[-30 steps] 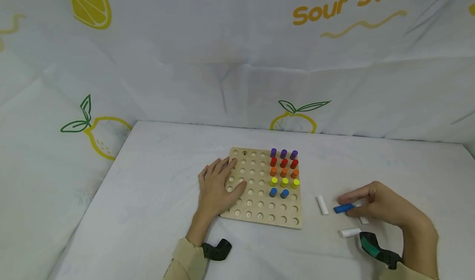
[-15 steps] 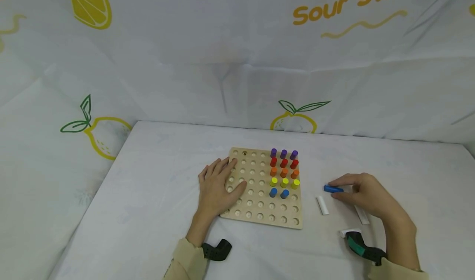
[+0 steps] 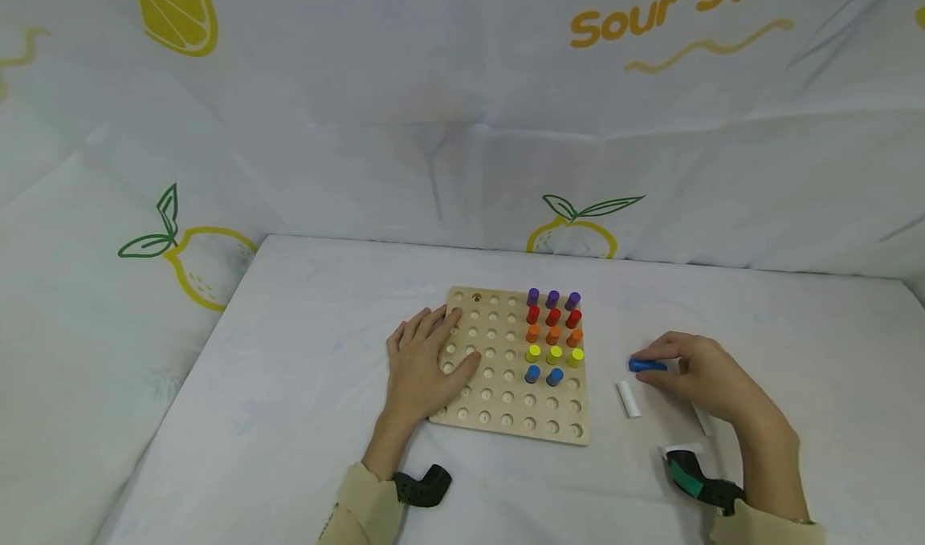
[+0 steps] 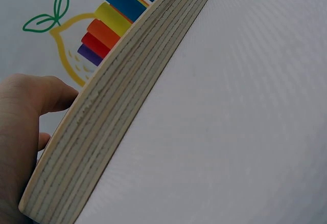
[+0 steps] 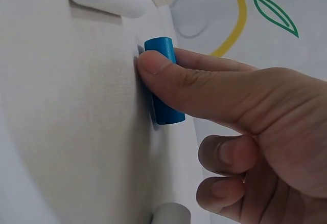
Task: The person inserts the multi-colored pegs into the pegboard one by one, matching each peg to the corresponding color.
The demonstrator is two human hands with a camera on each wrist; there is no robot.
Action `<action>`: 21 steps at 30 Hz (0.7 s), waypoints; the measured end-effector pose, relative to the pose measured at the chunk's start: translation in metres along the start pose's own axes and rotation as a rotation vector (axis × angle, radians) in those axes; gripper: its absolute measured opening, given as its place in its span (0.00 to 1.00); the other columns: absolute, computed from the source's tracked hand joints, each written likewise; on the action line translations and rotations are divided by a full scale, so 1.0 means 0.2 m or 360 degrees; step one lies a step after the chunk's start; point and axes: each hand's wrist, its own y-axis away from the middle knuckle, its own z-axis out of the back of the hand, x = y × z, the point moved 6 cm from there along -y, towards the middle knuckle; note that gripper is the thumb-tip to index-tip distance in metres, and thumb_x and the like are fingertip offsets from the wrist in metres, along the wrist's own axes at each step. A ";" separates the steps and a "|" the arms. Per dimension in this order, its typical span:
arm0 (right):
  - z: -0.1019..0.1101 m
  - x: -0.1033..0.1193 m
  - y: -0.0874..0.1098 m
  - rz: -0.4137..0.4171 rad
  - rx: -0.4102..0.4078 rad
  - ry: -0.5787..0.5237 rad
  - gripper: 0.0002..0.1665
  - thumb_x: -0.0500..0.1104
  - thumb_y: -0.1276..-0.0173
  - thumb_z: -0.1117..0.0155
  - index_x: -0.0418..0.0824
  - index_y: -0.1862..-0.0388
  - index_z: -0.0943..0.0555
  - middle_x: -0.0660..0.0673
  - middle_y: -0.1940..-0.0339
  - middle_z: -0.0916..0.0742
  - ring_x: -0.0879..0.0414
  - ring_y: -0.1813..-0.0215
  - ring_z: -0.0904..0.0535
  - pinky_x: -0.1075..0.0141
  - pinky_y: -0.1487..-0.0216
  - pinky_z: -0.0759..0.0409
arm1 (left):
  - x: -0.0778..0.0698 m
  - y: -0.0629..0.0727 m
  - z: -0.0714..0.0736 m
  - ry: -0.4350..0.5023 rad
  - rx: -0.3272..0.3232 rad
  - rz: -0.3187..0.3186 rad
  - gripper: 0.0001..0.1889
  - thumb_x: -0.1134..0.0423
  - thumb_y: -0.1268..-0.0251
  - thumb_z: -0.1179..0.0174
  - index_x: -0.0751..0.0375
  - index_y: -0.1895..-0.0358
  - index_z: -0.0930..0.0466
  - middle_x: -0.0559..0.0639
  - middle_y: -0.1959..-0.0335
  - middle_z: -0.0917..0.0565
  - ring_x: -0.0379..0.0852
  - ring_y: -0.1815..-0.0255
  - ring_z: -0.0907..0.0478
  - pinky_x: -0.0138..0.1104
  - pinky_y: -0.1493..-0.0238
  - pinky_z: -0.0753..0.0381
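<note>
My left hand (image 3: pixel 421 372) rests spread on the left side of a wooden pegboard (image 3: pixel 518 433); in the left wrist view the thumb lies over the board's thick edge (image 4: pixel 117 101). Between thumb and finger, my right hand (image 3: pixel 711 384) pinches a blue peg (image 3: pixel 647 365) to the right of the board. The right wrist view shows this blue peg (image 5: pixel 167 112) low over the cloth, its other fingers curled behind. Rows of purple, red, orange and yellow pegs (image 3: pixel 554 355) stand in the board's right columns. Nearer me, two blue pegs (image 3: pixel 554 377) stand in one row.
White pegs lie on the white cloth by the right hand: one upright-lying (image 3: pixel 628 399), one partly under the wrist (image 3: pixel 702 420), one (image 3: pixel 682 448) behind the black-and-green wrist strap (image 3: pixel 697 481). A lemon-printed cloth (image 3: pixel 361 176) hangs behind the table.
The right hand has moved left and away from me, carrying the blue peg from among the white pegs. The left hand and the board stay in place.
</note>
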 end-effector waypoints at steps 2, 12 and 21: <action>0.00 0.01 0.00 0.0005 -0.0005 0.0003 0.10 0.42 0.38 0.24 0.44 0.57 0.08 0.49 0.57 0.09 0.69 0.61 0.26 0.72 0.64 0.26 | 0.00 0.00 0.00 0.0001 0.0001 -0.0002 0.37 0.40 0.40 0.39 0.49 0.27 0.27 0.52 0.24 0.28 0.56 0.20 0.40 0.59 0.22 0.53; 0.02 0.06 -0.01 0.0024 -0.0057 -0.0006 0.15 0.39 0.37 0.25 0.40 0.51 0.10 0.43 0.53 0.08 0.64 0.60 0.25 0.73 0.65 0.26 | 0.00 0.00 0.00 -0.0012 0.0012 0.0001 0.37 0.40 0.40 0.40 0.49 0.27 0.27 0.52 0.24 0.28 0.56 0.20 0.40 0.59 0.22 0.52; 0.05 0.12 0.00 0.0147 -0.0164 -0.0116 0.13 0.38 0.38 0.24 0.40 0.53 0.09 0.45 0.62 0.10 0.67 0.79 0.38 0.70 0.80 0.38 | 0.00 0.00 0.00 -0.0001 0.0011 0.0003 0.37 0.40 0.40 0.39 0.49 0.27 0.27 0.52 0.24 0.27 0.56 0.20 0.40 0.60 0.22 0.52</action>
